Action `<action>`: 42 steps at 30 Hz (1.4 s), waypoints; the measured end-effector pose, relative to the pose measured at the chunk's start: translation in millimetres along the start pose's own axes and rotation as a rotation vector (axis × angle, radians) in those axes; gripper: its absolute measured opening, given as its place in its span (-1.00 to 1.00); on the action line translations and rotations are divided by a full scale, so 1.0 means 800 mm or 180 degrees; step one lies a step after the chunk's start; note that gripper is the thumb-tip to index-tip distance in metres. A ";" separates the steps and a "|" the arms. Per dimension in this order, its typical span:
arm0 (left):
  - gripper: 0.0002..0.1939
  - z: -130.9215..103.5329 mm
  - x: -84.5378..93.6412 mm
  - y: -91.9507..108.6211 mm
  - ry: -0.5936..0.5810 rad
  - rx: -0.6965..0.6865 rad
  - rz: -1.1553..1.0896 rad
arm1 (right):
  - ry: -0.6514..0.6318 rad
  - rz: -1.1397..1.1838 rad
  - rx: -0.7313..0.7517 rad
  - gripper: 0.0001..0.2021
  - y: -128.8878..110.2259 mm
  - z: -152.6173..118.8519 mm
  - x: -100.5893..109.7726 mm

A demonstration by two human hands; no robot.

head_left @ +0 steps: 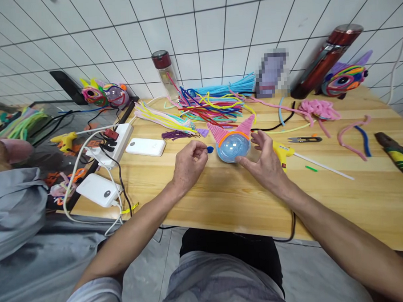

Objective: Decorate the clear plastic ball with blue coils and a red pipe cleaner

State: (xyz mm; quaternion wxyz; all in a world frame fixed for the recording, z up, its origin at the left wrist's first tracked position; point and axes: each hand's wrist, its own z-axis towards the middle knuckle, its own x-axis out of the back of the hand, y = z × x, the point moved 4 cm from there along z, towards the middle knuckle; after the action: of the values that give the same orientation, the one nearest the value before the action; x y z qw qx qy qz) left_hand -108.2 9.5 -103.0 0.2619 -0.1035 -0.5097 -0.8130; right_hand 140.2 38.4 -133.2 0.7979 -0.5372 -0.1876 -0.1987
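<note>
Between my hands a clear plastic ball [234,148] rests on the wooden table. Two pink pipe-cleaner ears [217,133] rise from its top, and an orange pipe-cleaner band [243,135] runs below them. My left hand [190,162] pinches a small coiled blue pipe-cleaner piece [210,149] just left of the ball. My right hand [267,162] is at the ball's right side, fingers apart and curved, thumb near its lower edge; whether it touches cannot be made out. A yellow glue gun [282,154] with a white glue stick lies partly behind my right hand.
Bundled pipe cleaners [213,107] lie along the back by a glass bottle [166,74] and a leaning red thermos [327,61]. Thread snips [305,139] and pliers [397,153] are at right. A power strip [116,143], white power banks [145,146] and another person's sleeve [17,208] are at left.
</note>
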 end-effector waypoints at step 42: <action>-0.81 -0.002 -0.009 0.006 -0.0022 -0.0544 0.0523 | -0.0351 0.0417 -0.0181 -0.13 0.009 0.005 -0.018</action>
State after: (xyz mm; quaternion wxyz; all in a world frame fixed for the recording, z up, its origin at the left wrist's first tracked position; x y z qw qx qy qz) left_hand -99.1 8.5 -103.2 0.3161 -0.1696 -0.4292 -0.8289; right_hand 131.0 46.1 -144.8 0.7821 -0.5809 -0.1900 -0.1215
